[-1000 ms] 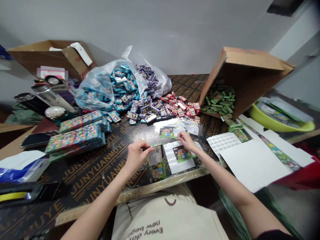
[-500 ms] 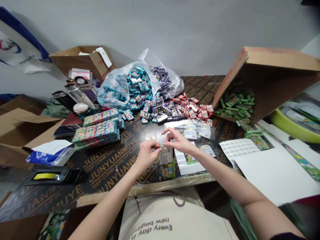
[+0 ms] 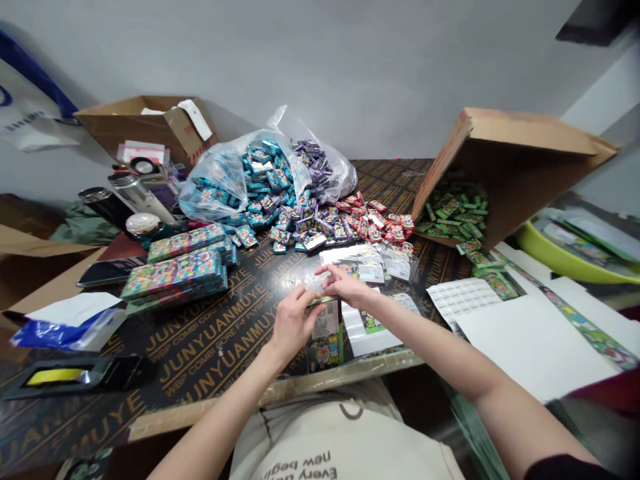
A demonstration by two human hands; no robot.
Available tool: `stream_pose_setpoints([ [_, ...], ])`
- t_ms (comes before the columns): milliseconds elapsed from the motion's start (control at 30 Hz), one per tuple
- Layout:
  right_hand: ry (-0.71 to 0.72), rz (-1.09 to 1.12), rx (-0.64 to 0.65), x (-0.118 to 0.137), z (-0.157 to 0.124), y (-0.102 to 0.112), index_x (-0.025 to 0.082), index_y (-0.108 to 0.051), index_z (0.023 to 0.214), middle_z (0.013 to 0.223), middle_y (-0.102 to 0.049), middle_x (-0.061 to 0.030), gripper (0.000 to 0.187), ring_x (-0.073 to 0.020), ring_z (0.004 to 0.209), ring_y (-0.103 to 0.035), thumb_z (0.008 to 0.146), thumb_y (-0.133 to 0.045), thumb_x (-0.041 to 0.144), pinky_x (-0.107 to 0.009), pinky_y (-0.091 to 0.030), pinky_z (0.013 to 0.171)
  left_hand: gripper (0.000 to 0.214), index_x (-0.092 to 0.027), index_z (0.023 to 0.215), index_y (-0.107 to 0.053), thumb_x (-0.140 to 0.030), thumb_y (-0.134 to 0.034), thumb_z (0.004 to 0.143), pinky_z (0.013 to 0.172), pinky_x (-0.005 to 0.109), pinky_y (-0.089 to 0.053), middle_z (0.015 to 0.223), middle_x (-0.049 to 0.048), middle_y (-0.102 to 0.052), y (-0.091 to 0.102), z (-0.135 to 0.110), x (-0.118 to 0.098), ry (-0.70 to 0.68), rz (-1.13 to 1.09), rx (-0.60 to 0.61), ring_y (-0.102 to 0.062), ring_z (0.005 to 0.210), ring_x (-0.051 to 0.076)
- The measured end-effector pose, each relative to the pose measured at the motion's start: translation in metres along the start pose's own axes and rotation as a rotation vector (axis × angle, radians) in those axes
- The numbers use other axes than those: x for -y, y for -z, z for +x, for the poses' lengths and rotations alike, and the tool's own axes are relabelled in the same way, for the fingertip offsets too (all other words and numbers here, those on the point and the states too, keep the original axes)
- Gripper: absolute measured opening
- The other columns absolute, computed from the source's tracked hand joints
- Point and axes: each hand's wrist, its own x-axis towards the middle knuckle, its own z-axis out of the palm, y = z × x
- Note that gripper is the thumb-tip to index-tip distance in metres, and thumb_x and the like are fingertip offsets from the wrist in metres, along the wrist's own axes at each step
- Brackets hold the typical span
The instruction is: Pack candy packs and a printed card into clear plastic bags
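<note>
- Working over a black plywood tabletop (image 3: 210,353) printed with gold lettering, the two hands are close together near its front edge, just apart.
- Left hand (image 3: 295,323): curled around a small green-edged packet (image 3: 323,301), partly hiding it; the packet sits just above a clear-sleeved card pack (image 3: 325,337).
- Right hand (image 3: 345,285): open, its fingers (image 3: 325,271) reaching just above the packet, with no touch visible.
- Just right of the hands: a white sheet (image 3: 370,333) bearing a green printed card, with clear plastic sleeves (image 3: 390,265) behind it.
- Farther ahead: a clear plastic bag (image 3: 215,193) spilling blue and purple packets, loose red packets (image 3: 375,223), and green packets (image 3: 450,217) under a tilted cardboard box (image 3: 515,160).
- To the left: stacked bundles of colourful packets (image 3: 175,270).
- To the right: a sheet of white labels (image 3: 465,297) and a yellow-green basin (image 3: 565,263).
</note>
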Motion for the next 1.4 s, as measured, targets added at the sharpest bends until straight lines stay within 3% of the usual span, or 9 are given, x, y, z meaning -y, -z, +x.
stream_pose_setpoints([
  [267, 0.066, -0.672, -0.309, -0.076, 0.005, 0.043, 0.017, -0.062, 0.079, 0.083, -0.054, -0.0046, 0.013, -0.0206, 0.087, -0.048, 0.068, -0.064, 0.021, -0.034, -0.032, 0.077, 0.028, -0.017, 0.088, -0.064, -0.04, -0.054, 0.076, 0.078, 0.039, -0.04, 0.096, 0.0121, -0.056, 0.044, -0.029, 0.064, 0.18, 0.515, 0.094, -0.051, 0.091, 0.027],
  [400, 0.082, -0.761, -0.274, -0.1, -0.002, 0.038, 0.016, -0.062, 0.07, 0.08, -0.055, -0.0042, 0.007, -0.0213, 0.086, -0.047, 0.065, -0.066, 0.017, -0.034, -0.028, 0.076, 0.056, -0.026, 0.114, -0.052, -0.035, -0.069, 0.061, 0.099, 0.052, -0.019, 0.121, 0.0101, -0.048, 0.024, -0.033, 0.077, -0.004, 0.472, 0.451, -0.038, 0.114, 0.03],
  [533, 0.155, -0.822, -0.247, -0.104, -0.004, 0.031, 0.016, -0.059, 0.069, 0.079, -0.056, -0.0037, 0.004, -0.0198, 0.085, -0.047, 0.068, -0.061, 0.012, -0.032, -0.026, 0.076, 0.069, -0.025, 0.107, -0.054, -0.038, -0.078, 0.043, 0.091, 0.048, -0.027, 0.104, 0.0073, -0.055, -0.006, -0.024, 0.076, -0.059, 0.343, 0.73, -0.046, 0.099, 0.028],
  [667, 0.251, -0.855, -0.204, -0.104, -0.009, 0.029, 0.017, -0.056, 0.067, 0.075, -0.058, -0.0032, 0.011, -0.0191, 0.082, -0.049, 0.072, -0.054, 0.009, -0.032, -0.027, 0.077, 0.047, -0.019, 0.09, -0.056, -0.03, -0.076, 0.048, 0.076, 0.033, -0.036, 0.088, 0.0053, -0.058, -0.016, -0.011, 0.067, -0.014, 0.259, 0.784, -0.052, 0.086, 0.025],
  [800, 0.309, -0.85, -0.191, -0.103, -0.015, 0.028, 0.018, -0.053, 0.07, 0.072, -0.057, -0.005, 0.015, -0.0199, 0.073, -0.049, 0.074, -0.046, 0.006, -0.032, -0.03, 0.071, 0.051, -0.023, 0.111, -0.047, -0.023, -0.066, 0.064, 0.068, 0.026, -0.037, 0.085, 0.0023, -0.059, -0.009, -0.002, 0.058, -0.011, 0.181, 0.768, -0.055, 0.081, 0.02],
  [933, 0.327, -0.815, -0.192, -0.102, -0.016, 0.03, 0.019, -0.05, 0.072, 0.065, -0.054, -0.0035, 0.017, -0.0193, 0.066, -0.048, 0.074, -0.04, 0.005, -0.031, -0.031, 0.066, 0.07, -0.022, 0.111, -0.047, -0.037, -0.076, 0.049, 0.076, 0.034, -0.039, 0.104, 0.0103, -0.054, -0.01, -0.005, 0.061, -0.15, 0.221, 0.818, -0.051, 0.096, 0.029],
  [1067, 0.302, -0.75, -0.22, -0.1, -0.019, 0.032, 0.019, -0.048, 0.076, 0.066, -0.056, -0.0019, 0.012, -0.0173, 0.061, -0.05, 0.075, -0.041, 0.009, -0.028, -0.035, 0.059, 0.065, -0.017, 0.092, -0.054, -0.038, -0.08, 0.036, 0.072, 0.037, -0.041, 0.091, 0.0105, -0.057, -0.016, -0.015, 0.072, -0.085, 0.33, 0.952, -0.054, 0.085, 0.03],
  [1200, 0.309, -0.539, -0.379, -0.084, -0.024, 0.031, 0.018, -0.051, 0.072, 0.078, -0.06, -0.0042, 0.006, -0.018, 0.074, -0.055, 0.077, -0.048, 0.02, -0.03, -0.041, 0.067, 0.055, -0.019, 0.094, -0.054, -0.035, -0.077, 0.047, 0.058, 0.026, -0.039, 0.068, -0.0015, -0.055, -0.002, -0.01, 0.069, 0.098, 0.045, 0.846, -0.053, 0.062, 0.018],
  [1400, 0.349, -0.012, -0.563, -0.022, -0.031, 0.025, 0.017, -0.055, 0.065, 0.066, -0.058, -0.0015, 0.014, -0.0145, 0.063, -0.054, 0.07, -0.062, 0.028, -0.03, -0.044, 0.066, 0.035, -0.019, 0.11, -0.051, -0.027, -0.054, 0.077, 0.075, 0.027, -0.042, 0.092, 0.0027, -0.058, 0.021, -0.002, 0.052, 0.201, -0.491, 0.193, -0.055, 0.083, 0.015],
])
